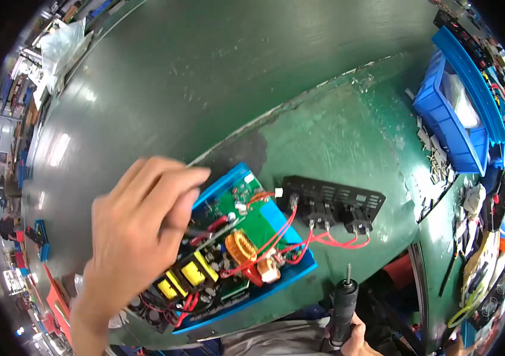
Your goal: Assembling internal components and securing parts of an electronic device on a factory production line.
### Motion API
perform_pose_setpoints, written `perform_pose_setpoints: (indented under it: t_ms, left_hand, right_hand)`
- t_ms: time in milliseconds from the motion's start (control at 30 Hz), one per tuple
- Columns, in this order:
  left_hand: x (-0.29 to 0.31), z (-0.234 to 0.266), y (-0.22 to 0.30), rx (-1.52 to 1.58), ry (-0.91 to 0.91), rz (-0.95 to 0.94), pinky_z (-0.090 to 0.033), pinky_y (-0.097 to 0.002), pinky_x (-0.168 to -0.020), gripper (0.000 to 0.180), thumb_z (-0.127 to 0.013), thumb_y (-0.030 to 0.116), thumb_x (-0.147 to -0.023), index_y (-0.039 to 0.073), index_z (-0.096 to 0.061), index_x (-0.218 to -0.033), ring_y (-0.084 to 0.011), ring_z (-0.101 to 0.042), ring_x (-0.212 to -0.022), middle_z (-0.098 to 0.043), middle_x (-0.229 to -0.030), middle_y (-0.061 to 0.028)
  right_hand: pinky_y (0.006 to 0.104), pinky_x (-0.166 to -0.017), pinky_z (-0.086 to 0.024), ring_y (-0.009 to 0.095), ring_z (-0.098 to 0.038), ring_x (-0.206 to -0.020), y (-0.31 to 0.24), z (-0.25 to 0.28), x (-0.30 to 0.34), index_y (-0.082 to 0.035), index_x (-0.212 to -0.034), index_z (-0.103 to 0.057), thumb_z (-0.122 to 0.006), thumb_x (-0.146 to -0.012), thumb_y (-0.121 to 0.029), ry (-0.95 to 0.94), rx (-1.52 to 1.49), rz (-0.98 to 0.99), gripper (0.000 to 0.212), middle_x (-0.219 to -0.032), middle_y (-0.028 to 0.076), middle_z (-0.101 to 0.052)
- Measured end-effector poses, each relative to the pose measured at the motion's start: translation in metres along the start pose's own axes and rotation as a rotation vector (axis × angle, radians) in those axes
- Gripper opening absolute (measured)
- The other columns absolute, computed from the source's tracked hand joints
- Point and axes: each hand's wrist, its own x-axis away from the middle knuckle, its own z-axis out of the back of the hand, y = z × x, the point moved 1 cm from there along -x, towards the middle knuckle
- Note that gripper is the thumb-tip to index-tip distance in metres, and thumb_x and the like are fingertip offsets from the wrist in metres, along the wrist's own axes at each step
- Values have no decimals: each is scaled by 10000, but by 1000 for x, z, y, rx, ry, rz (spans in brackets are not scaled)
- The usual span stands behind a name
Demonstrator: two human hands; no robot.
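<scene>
My left hand (136, 231) is raised over the left end of an open blue-cased power unit (309, 262). Its thumb and bent fingers close in a pinch; whatever they hold, if anything, cannot be made out. A green circuit board (249, 222) in the case carries a copper coil (240, 246) and a yellow-and-black transformer (193, 274). Red wires (279, 237) run from it to a black end panel with sockets (329, 199), lying on the bench to the right. At the lower edge my right hand (356, 339) grips a black electric screwdriver (345, 305), bit pointing up.
Beneath everything is a worn green bench (335, 130) with a raised seam across it. Loose small metal parts (436, 157) lie at the right beside a blue bin (451, 124). A clear plastic bag (62, 50) sits far left. Fans (493, 302) and cables crowd the right edge.
</scene>
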Motion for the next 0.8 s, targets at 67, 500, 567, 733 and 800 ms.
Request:
perform_pose_setpoints:
  t_ms: [67, 500, 567, 733, 800]
  left_hand:
    - [-19, -15, -20, 173, -113, 31, -545, -380, -752, 221, -652, 39, -931, 42, -682, -1150, -286, -686, -867, -687, -996, -130]
    - [-43, -57, -42, 428, -317, -105, -468, -330, -717, 115, -578, 33, -891, -9, -629, -986, -285, -635, -826, -625, -919, -150]
    - [-41, -65, -41, 449, -380, -1, -416, -302, -694, 110, -541, 45, -942, -6, -616, -1003, -217, -575, -803, -591, -912, -116]
    - [-38, -81, -45, 502, -386, -47, -332, -265, -655, 137, -465, 69, -1017, 13, -589, -1024, -108, -420, -734, -502, -870, -39]
    - [-42, -76, -43, 486, -499, 12, -355, -264, -724, 153, -470, 129, -1056, 12, -555, -1006, -113, -433, -796, -481, -910, -37]
  right_hand:
    - [293, -704, -501, 150, -614, -814, 3, -8, -8, -19, -1256, -539, -615, -697, -915, 47, -78, -6, 1059, -974, 69, -652]
    - [340, -723, -498, 191, -617, -816, 0, -11, -22, 75, -1168, -566, -559, -999, -416, -59, 329, 537, 519, -970, 123, -669]
    - [399, -960, -478, 241, -616, -1091, 6, -10, -19, 32, -1486, -419, -605, -996, -354, -125, 189, 410, 650, -1221, 143, -651]
    - [308, -840, -495, 137, -602, -921, -4, -23, -17, 9, -1488, -428, -585, -1035, -230, -21, 131, 581, 536, -1069, 97, -661]
    - [311, -773, -482, 133, -584, -842, 4, -24, -17, -13, -1478, -446, -591, -1035, -248, 47, 80, 511, 521, -945, 54, -656]
